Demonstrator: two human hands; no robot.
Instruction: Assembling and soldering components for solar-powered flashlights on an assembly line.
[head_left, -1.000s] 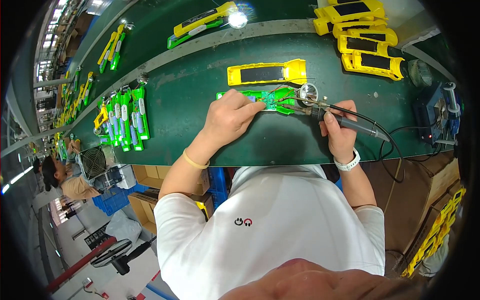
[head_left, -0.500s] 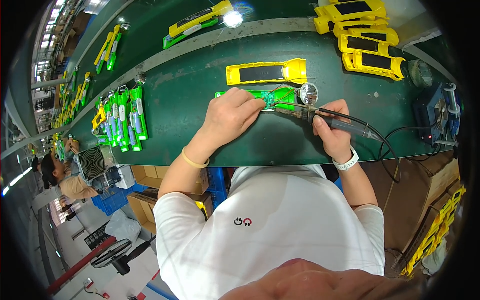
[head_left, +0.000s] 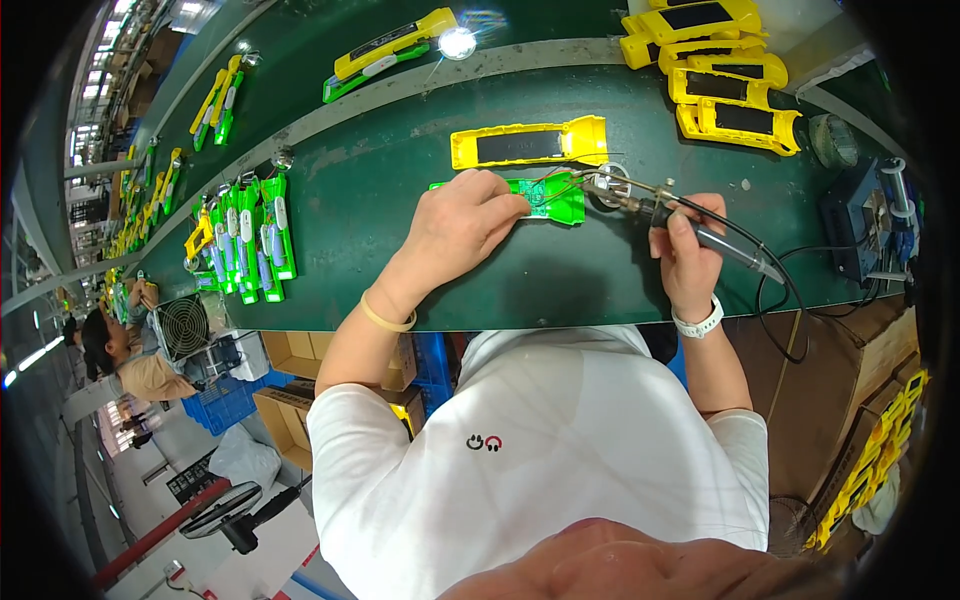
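My left hand [head_left: 466, 218] is closed over the left part of a green flashlight housing [head_left: 568, 208], thumb and fingertips pinched by a small green circuit board [head_left: 538, 190] inside it. Thin wires run from the board towards a round silver reflector [head_left: 620, 172] just right of the housing. In my right hand [head_left: 690, 255] is a soldering iron [head_left: 735, 252] with a thin feed tube and a black cable. Its tip end points left, above the housing's right end, and partly covers the reflector. An open yellow housing half [head_left: 588, 140] lies just beyond the green one.
Yellow housing halves [head_left: 715, 88] are piled at the back right. A blue soldering station [head_left: 850, 225] stands at the right edge. Green flashlight halves [head_left: 245, 235] lie in a row on the left. A metal strip [head_left: 330, 115] crosses the bench; another person [head_left: 135, 355] sits far left.
My right hand has moved right, and the iron's tip has lifted off the circuit board area, up and to the right, now in front of the reflector. My left hand stays nearly still.
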